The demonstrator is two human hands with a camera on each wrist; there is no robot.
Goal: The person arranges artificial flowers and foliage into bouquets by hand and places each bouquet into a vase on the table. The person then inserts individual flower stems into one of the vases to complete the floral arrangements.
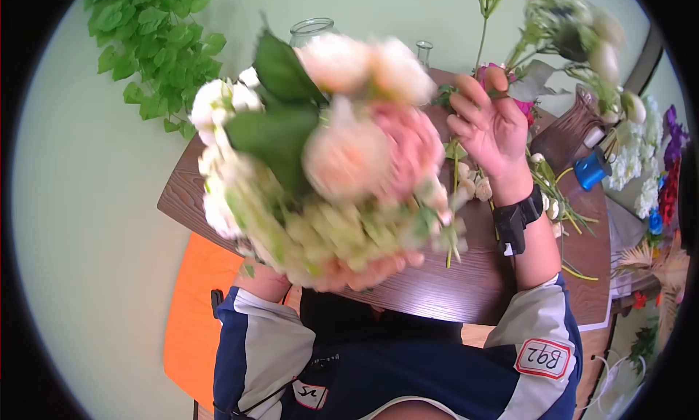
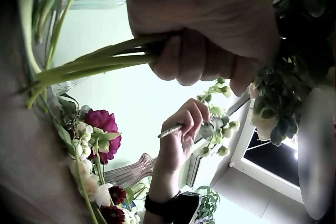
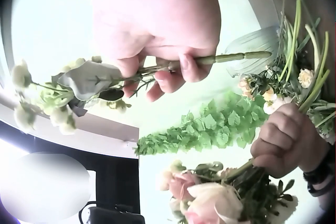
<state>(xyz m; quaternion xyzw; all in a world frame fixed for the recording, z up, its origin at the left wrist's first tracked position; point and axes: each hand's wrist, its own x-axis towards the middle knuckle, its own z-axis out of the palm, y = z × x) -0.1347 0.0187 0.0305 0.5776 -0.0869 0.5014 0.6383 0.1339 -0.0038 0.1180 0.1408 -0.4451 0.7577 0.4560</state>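
A full bouquet [image 1: 349, 158] of pink, peach and white flowers with broad green leaves fills the middle of the head view, blurred, and hides the left hand there. In the left wrist view, my left hand [image 2: 205, 29] has its fingers curled round the bundled green stems [image 2: 100, 64]. The right wrist view shows the same fist below the stem ends, with the pink blooms hanging over. Raised to the right of the bouquet, my right hand [image 1: 491, 125] pinches a sprig of white buds [image 3: 55, 95] with grey-green leaves. Its stem [image 3: 241, 56] sticks out past the fingers.
On the brown table [image 1: 466, 289] lie loose stems with small white flowers [image 1: 477, 183]. A brownish fluted vase [image 1: 564, 132] and a blue spool [image 1: 591, 169] stand right. At the back are a glass jar [image 1: 312, 28] and magenta flowers [image 2: 102, 129]. An orange chair [image 1: 200, 311] is left.
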